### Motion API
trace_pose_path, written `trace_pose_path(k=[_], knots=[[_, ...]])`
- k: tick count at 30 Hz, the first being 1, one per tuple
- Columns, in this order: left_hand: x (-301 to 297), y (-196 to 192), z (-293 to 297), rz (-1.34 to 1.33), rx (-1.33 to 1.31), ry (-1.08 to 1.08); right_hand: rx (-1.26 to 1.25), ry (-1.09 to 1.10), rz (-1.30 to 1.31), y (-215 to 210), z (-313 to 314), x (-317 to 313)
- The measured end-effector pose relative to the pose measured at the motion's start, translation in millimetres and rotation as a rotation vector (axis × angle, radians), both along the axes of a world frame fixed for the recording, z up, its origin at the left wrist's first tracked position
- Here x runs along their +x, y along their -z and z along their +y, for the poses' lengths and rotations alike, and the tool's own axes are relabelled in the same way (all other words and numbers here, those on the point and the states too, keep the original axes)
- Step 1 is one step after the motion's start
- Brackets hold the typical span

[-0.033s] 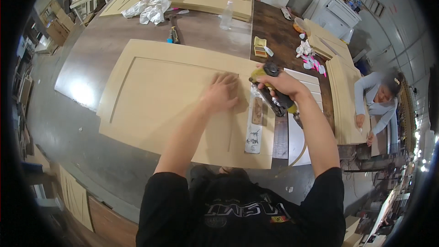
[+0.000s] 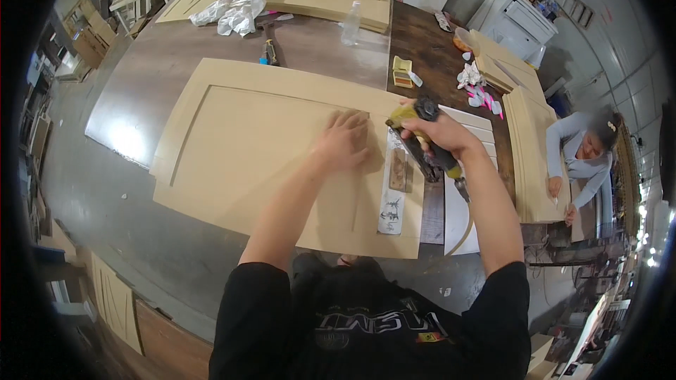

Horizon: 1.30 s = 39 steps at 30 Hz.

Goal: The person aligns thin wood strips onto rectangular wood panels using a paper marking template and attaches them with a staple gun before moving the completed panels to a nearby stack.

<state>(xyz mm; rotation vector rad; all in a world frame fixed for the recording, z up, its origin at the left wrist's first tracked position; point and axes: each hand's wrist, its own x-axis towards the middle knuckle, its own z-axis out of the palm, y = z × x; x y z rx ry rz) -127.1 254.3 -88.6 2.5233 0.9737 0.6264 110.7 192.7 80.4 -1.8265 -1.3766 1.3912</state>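
A large beige cabinet-door panel (image 2: pixel 253 162) with a recessed rectangular middle lies flat before me on the table. My left hand (image 2: pixel 343 139) rests on it with fingers stretched out, beside the right-hand edge of the recess. In my right hand (image 2: pixel 443 135) is a yellow and black nail gun (image 2: pixel 403 114), its handle wrapped by my fingers. It is over the panel's right edge, and a thin air hose (image 2: pixel 463 236) runs from its lower end. Between my hands, a long pale strip with dark markings (image 2: pixel 389 214) lies on the panel's right border, with a small brown block (image 2: pixel 398 171) on top.
Past the panel lie a hammer (image 2: pixel 269 53), crumpled white wrapping (image 2: pixel 236 10), a clear bottle (image 2: pixel 351 24) and a small yellow box (image 2: pixel 402 72). Stacked panels (image 2: pixel 331 3) stand at the back, with another person's hands on them. A co-worker (image 2: pixel 584 148) leans over panels at the right.
The far person's hand at the back panels has shifted slightly right. My right hand and the nail gun have moved a touch right; my left hand stays in place.
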Motion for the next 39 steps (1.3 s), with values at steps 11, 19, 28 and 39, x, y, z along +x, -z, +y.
trace_pose_path(k=[11, 19, 28, 39], knots=[[-59, -28, -130, 0.238, -0.122, 0.118, -0.225, -0.007, 0.200, -14, -149, -22], [-66, -28, -126, 0.146, -0.167, 0.080, -0.300, -0.221, 0.046, 12, -136, -45], [-65, -28, -128, 0.163, -0.166, 0.050, -0.324, -0.156, -0.033, -8, -136, -56], [-52, -28, -132, 0.087, -0.148, -0.021, 0.043, 0.674, 0.000, 181, -146, 77]])
